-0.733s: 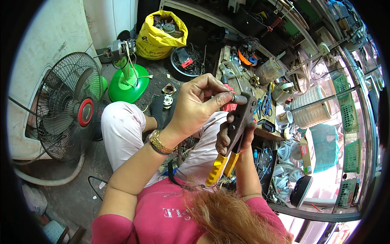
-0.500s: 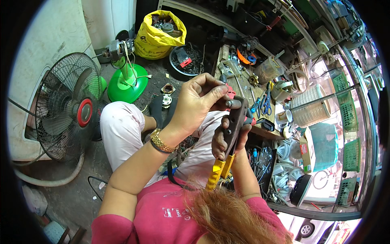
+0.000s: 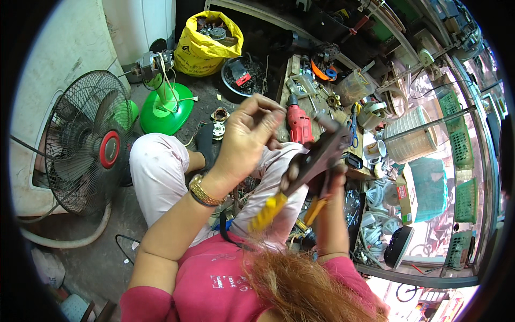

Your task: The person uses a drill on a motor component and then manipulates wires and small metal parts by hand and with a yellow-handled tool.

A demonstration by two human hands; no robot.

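My left hand (image 3: 241,129) is raised over my lap, its thumb and fingers pinched together. Anything small between the fingertips is too fine to make out. To its right, my right hand (image 3: 337,180) grips a dark metal hand tool (image 3: 316,160) with yellow handles, like crimping pliers. The tool is tilted and smeared by motion, its handles spread apart, and it hides part of the hand. Just beyond both hands lies a red power drill (image 3: 299,124) at the edge of the wooden workbench (image 3: 289,72).
Blue-handled scissors (image 3: 352,133), a white mug (image 3: 375,150) and clear containers crowd the bench. To the left stand a fan (image 3: 88,145) and a green fan base (image 3: 167,115). Farther back are a yellow bag (image 3: 206,56) of parts and a basin (image 3: 228,83). Motor parts (image 3: 218,127) lie on the floor.
The tool has swung rightward and tipped over, its yellow handles spreading wider. My left hand has drawn slightly left, away from it. The red drill behind is now more exposed.
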